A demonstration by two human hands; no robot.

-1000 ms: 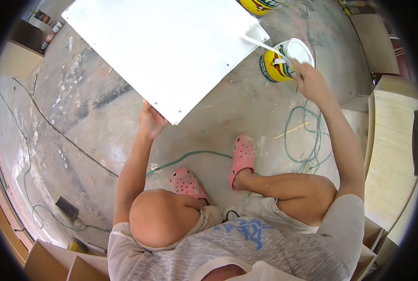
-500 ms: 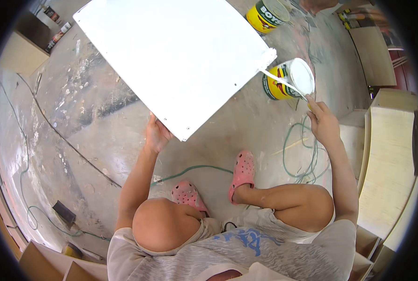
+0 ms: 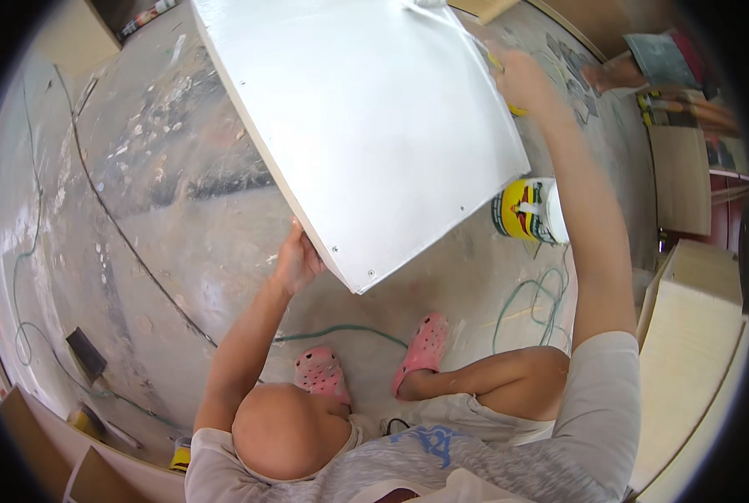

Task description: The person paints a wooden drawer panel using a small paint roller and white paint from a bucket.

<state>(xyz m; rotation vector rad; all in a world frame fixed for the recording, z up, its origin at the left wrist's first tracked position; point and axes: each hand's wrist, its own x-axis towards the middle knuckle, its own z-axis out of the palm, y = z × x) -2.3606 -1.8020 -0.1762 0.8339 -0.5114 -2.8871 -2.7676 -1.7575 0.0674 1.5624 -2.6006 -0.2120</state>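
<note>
A large white painted board (image 3: 366, 126) lies tilted on the concrete floor in front of me. My left hand (image 3: 296, 261) grips its near left edge, close to the corner. My right hand (image 3: 521, 80) is stretched out over the board's far right side, blurred, shut on a paintbrush with a yellowish handle (image 3: 513, 107). The brush reaches toward the top of the view. A yellow paint can (image 3: 527, 210) with white paint stands on the floor just right of the board's lower edge, under my right arm.
My feet in pink clogs (image 3: 423, 345) rest on the floor below the board's corner. A green cable (image 3: 527, 302) loops near the can. Pale wooden panels (image 3: 697, 335) stand at the right, and boxes at the lower left.
My right hand left the paint can and carried the brush up over the board's far right side. My left hand stayed on the board's edge. The view shifted, so the board looks closer.
</note>
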